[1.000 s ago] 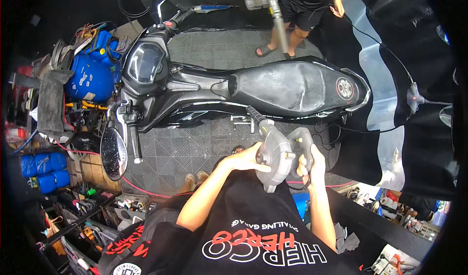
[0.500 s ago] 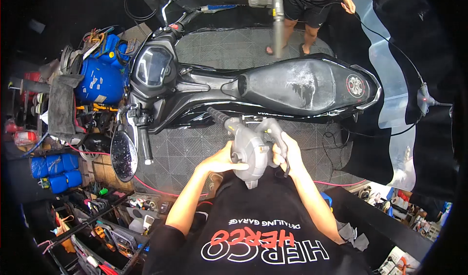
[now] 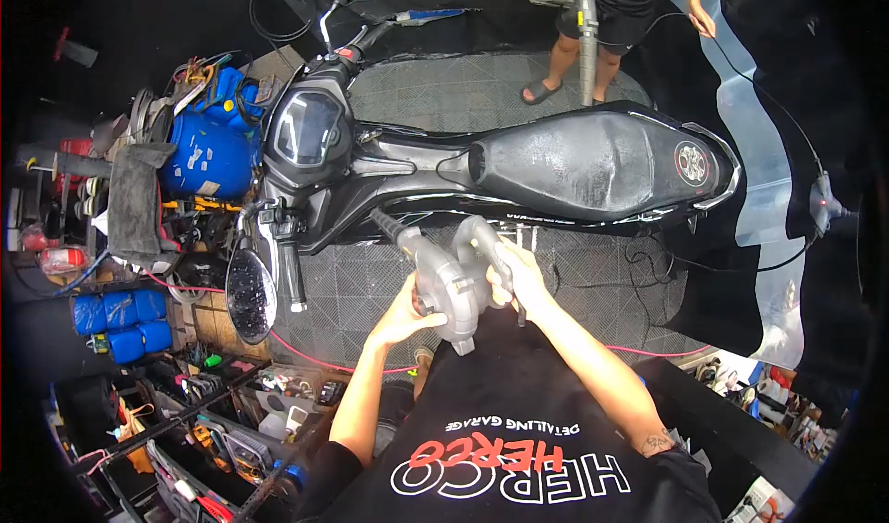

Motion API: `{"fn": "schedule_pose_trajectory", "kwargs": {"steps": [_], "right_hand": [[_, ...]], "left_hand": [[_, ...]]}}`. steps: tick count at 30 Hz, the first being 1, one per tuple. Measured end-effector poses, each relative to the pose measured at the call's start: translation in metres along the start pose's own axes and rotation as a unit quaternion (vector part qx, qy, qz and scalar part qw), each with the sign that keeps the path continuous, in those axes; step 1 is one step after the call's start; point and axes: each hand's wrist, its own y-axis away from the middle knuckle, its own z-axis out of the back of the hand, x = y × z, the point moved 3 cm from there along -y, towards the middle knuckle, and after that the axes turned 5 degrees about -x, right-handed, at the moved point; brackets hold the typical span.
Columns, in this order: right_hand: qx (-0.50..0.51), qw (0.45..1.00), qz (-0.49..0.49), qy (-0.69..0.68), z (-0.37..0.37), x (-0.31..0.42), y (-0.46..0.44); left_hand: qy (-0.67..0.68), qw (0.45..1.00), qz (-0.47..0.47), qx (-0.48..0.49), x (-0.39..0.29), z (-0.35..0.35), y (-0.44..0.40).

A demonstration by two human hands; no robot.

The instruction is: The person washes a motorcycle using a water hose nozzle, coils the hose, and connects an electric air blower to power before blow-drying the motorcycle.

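Both of my hands are on a grey handheld blower [image 3: 446,287], held in front of my black shirt. My left hand [image 3: 403,317] cups the side of the blower's round housing, thumb across it. Wrapped round the handle is my right hand [image 3: 520,277]. The nozzle [image 3: 387,226] points up and left, close to the lower side of a black scooter [image 3: 389,166]. Water drops or wet streaks show on the scooter's seat [image 3: 565,166]. Its mirror [image 3: 250,291] is speckled with drops.
Across the scooter, another person's hand holds a second blower [image 3: 586,32], aimed down near the seat; their other hand holds a cable [image 3: 759,83]. Blue containers [image 3: 213,157] and a grey towel [image 3: 139,203] are at left. A pink hose [image 3: 315,361] crosses the floor behind tool racks [image 3: 185,430].
My blower has swung left along the scooter's side, still in both hands. The other person's blower has moved right. The white patch on the seat looks smaller. The whole view has shifted slightly.
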Motion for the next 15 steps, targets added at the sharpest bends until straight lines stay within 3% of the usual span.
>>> {"fn": "schedule_pose_trajectory", "kwargs": {"steps": [4,8,11,15], "right_hand": [[-0.019,0.999,0.049,0.007,-0.016,0.001,0.005],[-0.113,0.984,0.137,0.024,-0.029,0.013,0.028],[-0.129,0.984,0.125,-0.004,-0.034,0.03,0.028],[-0.032,0.991,-0.059,-0.113,0.007,0.032,-0.009]], "left_hand": [[0.067,0.997,-0.029,-0.002,-0.003,0.006,-0.003],[0.111,0.993,-0.035,0.017,-0.016,0.0,-0.018],[0.134,0.989,-0.055,-0.021,-0.006,-0.007,-0.029],[0.091,0.983,-0.109,-0.114,-0.023,-0.017,-0.008]]}}
